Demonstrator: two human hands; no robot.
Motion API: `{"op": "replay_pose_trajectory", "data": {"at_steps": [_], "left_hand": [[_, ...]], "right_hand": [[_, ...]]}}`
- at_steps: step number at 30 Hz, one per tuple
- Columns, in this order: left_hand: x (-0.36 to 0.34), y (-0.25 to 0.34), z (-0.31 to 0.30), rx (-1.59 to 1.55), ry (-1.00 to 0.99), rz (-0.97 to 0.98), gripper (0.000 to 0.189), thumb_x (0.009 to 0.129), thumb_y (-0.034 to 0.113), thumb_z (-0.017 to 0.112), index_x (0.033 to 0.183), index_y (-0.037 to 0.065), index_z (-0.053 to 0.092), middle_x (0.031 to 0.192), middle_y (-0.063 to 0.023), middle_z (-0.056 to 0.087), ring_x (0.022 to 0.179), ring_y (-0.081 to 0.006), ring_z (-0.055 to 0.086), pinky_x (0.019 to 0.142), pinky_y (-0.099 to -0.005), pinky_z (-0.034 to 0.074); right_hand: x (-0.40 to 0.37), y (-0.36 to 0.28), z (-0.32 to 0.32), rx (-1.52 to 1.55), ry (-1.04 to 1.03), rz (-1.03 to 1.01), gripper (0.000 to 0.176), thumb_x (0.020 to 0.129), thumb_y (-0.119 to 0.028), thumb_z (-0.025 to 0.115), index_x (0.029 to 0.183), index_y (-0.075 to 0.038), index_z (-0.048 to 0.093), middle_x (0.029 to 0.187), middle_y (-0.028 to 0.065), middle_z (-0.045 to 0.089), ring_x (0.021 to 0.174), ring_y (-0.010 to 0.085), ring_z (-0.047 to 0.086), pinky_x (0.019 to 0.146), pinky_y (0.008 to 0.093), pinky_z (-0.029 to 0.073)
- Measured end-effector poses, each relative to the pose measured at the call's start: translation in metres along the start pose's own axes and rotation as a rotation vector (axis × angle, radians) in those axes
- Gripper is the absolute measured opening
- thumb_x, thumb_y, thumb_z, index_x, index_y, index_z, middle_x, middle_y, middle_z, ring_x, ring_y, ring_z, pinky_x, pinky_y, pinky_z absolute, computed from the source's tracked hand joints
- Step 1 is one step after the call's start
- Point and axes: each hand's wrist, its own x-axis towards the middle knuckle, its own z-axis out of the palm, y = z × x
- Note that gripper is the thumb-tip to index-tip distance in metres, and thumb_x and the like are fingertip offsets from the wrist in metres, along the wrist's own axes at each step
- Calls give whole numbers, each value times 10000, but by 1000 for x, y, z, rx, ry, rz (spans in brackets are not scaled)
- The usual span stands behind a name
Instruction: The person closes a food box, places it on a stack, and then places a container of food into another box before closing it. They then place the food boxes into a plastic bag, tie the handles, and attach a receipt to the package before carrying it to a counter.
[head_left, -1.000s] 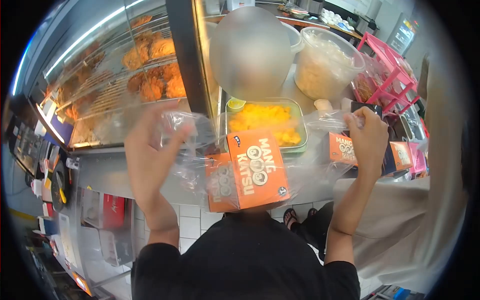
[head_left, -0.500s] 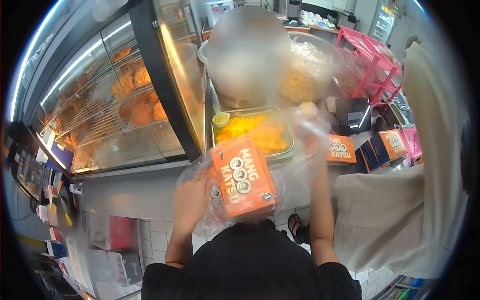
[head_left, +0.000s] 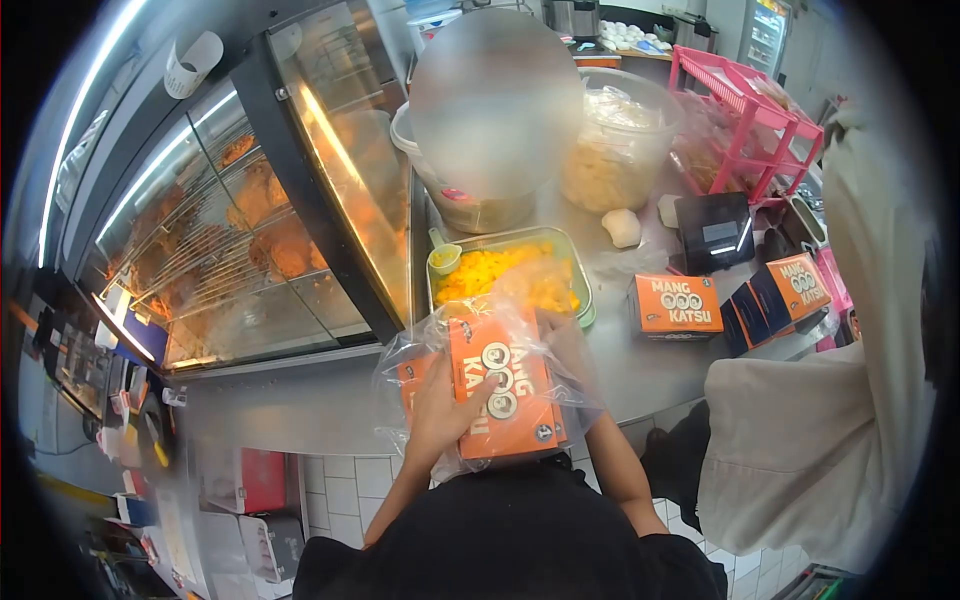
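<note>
Near the edge of the counter (head_left: 635,378), with steel open between them and the right-hand carton (head_left: 678,305), the bagged boxes (head_left: 500,410) were held by the left hand (head_left: 436,408), thumb across the front; the right hand's (head_left: 566,342) fingers were obscured.

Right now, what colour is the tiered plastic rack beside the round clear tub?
The tiered plastic rack is pink; best seen in the head view.
</note>
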Motion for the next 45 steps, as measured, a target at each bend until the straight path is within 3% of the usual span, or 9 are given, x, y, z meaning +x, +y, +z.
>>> {"op": "replay_pose_trajectory", "data": {"at_steps": [4,8,13,15,21,28,31,37,45], "left_hand": [[6,-7,16,-107,110,21,601,738,299,659,1192,-4,407,1106,-189,498,1021,-314,492,869,-374,381],[10,-27,17,-4,258,137,606,741,268,664,1210,-12,401,1055,-164,507,1014,-298,462,862,-375,367],[-10,-44,-39,275,367,66,593,661,132,686,1199,66,446,1039,-160,397,914,-294,434,823,-372,363],[-23,-41,-65,347,410,37,623,626,80,693,1197,80,445,1053,-165,369,922,-305,434,819,-374,366],[-53,-21,-102,590,580,-106,561,605,9,687,1111,51,449,1045,-180,461,812,-335,513,722,-386,414],[-54,-30,-115,183,573,-253,358,745,105,633,1043,43,445,559,-60,525,410,-226,463,451,-297,399],[-54,-23,-118,-679,617,-138,458,789,91,596,1165,88,335,902,-101,604,574,-25,506,462,-159,373],[-52,-14,-129,-905,475,274,781,652,-84,647,1262,111,200,1232,-174,419,728,-76,498,609,-176,436],[-106,2,-129,-1348,66,319,1068,555,-146,659,1348,232,52,1347,-219,235,808,-119,493,658,-201,430]], "right_hand": [[-12,-19,10,-330,328,-148,275,865,-208,478,825,33,604,710,93,601,652,133,562,588,291,443],[-2,-17,-51,-391,537,-220,230,834,-215,540,846,5,605,850,147,611,891,239,562,783,330,417],[-7,-85,-191,-1275,59,-338,955,501,-325,807,1289,-103,315,1304,154,353,1202,328,333,980,431,294],[-3,-93,-215,-1756,-152,86,1183,356,-330,841,1338,-151,205,1361,144,254,1254,386,211,1005,492,235],[3,-51,-244,-1618,-216,-91,1107,337,-218,787,1311,-149,265,1267,125,372,1144,369,341,957,463,298],[-52,-158,-149,-1206,-100,-315,958,308,-105,747,1209,-58,422,1135,112,459,1052,300,426,925,367,329],[-75,-243,-84,-1123,-98,-432,973,357,-113,727,1248,1,353,1203,117,437,1103,238,424,942,342,329],[-75,-311,72,-802,-478,-49,992,438,-338,740,1275,10,339,1009,162,560,911,233,572,831,307,412],[-15,-190,176,-1331,-1089,627,818,699,-616,471,1291,-63,353,811,163,600,714,248,599,698,308,439]]}}
